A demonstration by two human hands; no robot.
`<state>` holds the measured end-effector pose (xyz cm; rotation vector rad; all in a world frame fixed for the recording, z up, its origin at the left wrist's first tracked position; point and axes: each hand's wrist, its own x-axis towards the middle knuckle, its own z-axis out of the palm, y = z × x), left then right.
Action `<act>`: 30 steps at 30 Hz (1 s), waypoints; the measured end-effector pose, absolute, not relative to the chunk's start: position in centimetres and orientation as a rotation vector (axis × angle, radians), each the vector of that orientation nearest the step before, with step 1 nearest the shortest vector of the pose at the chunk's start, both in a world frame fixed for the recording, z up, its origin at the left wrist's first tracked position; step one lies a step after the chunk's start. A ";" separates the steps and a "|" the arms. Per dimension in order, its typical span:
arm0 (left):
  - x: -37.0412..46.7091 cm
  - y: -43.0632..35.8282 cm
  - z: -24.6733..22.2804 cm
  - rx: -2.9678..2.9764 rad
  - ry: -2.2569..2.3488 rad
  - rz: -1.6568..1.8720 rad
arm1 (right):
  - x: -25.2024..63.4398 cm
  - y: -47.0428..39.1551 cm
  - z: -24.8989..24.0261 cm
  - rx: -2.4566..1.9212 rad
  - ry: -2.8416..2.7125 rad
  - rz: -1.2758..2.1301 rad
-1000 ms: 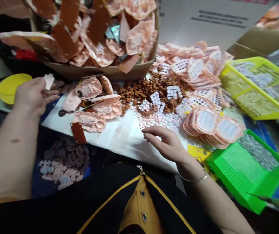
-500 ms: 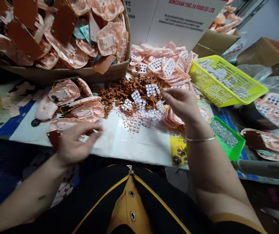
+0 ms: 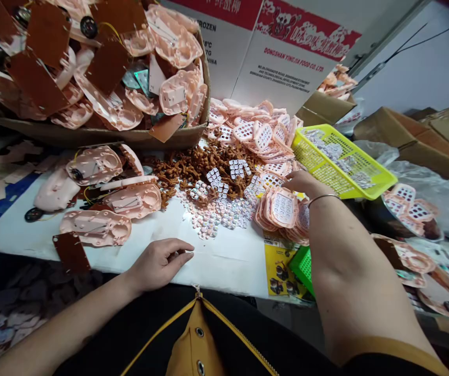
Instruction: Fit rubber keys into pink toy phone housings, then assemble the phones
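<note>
My left hand (image 3: 165,262) rests at the front of the white tabletop. Its fingers are loosely bent, the thumb is apart from them, and nothing shows in it. My right hand (image 3: 303,183) reaches over to the far side of a stack of pink keypad panels (image 3: 284,206). Its fingers stretch down beside a panel with rows of holes (image 3: 272,180), and I see no grip on it; the fingertips are partly hidden. Between my hands lie small white button pieces (image 3: 228,209), some joined in sheets. Behind them is a heap of brown plastic parts (image 3: 193,164).
Pink shell halves (image 3: 96,227) lie at left, below a carton (image 3: 130,137) full of similar shells and brown boards. More pink panels (image 3: 263,130) are piled at the back. A yellow basket (image 3: 381,190) and a green tray (image 3: 302,269) stand at right.
My left hand has moved right and down onto the tabletop. My right hand has gone from above the button pieces to the pink panels at right. The camera view has shifted.
</note>
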<state>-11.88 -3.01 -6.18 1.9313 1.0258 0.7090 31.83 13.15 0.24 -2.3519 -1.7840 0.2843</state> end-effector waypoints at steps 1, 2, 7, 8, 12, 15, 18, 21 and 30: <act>-11.8 -2.9 -6.1 1.926 1.024 0.701 | 32.0 13.1 0.4 -2.356 -1.742 0.322; -11.7 -2.9 -6.1 1.924 1.022 0.696 | 32.2 13.1 0.7 -2.304 -1.664 0.375; -11.6 -2.9 -5.9 1.915 1.044 0.714 | 31.9 13.4 3.0 -2.018 -1.282 0.381; -11.6 -2.9 -5.9 1.911 1.052 0.718 | 31.4 13.3 3.4 -1.951 -1.224 0.390; -11.2 -3.0 -5.7 1.859 1.080 0.738 | 27.3 12.1 4.5 -1.738 -1.167 0.548; -10.5 -3.2 -5.5 1.709 1.101 0.748 | 22.2 9.1 4.5 -1.531 -1.222 0.745; -9.6 -3.6 -5.1 1.395 1.030 0.753 | 16.9 5.0 3.2 -1.335 -1.259 0.940; -9.3 -3.6 -4.7 1.063 0.860 0.788 | 12.8 1.1 0.7 -1.247 -1.206 1.150; -10.9 -3.8 -4.7 0.799 0.558 0.416 | 10.1 -4.7 -0.6 -0.944 -2.315 0.475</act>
